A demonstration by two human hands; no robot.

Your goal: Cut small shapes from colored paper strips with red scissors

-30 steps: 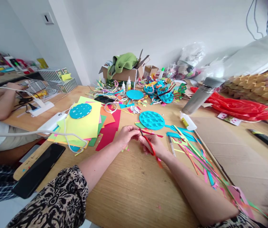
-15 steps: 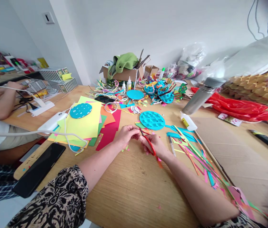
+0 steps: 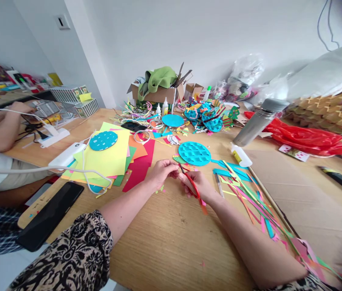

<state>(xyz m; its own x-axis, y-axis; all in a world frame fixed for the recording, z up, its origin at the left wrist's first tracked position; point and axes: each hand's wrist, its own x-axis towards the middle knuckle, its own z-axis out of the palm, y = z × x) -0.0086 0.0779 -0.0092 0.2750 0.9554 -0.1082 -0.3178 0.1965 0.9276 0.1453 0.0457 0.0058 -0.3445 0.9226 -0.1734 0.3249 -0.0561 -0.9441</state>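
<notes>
Over the middle of the table, my right hand (image 3: 195, 184) is closed around a pair of red-handled scissors (image 3: 195, 189), blades pointing up and left. A short orange paper strip (image 3: 204, 207) hangs just under that hand. My left hand (image 3: 165, 171) is pinched shut beside the blade tips; whatever lies between its fingers is too small to make out. Just beyond both hands lies a blue paper oval (image 3: 194, 153) with a raised pattern. A small green paper piece (image 3: 178, 159) rests near the left fingertips, and tiny paper scraps (image 3: 160, 188) lie below.
Coloured paper sheets (image 3: 113, 155) and a black phone (image 3: 51, 216) lie left. Paper strips (image 3: 257, 198), a glue bottle (image 3: 240, 155), a steel bottle (image 3: 257, 123) and cardboard (image 3: 307, 194) are right. A white cable (image 3: 76, 170) crosses the left side, where another person's arm (image 3: 3, 129) rests.
Almost nothing differs. Both hands and the scissors stay in place, and the orange strip hangs very slightly differently.
</notes>
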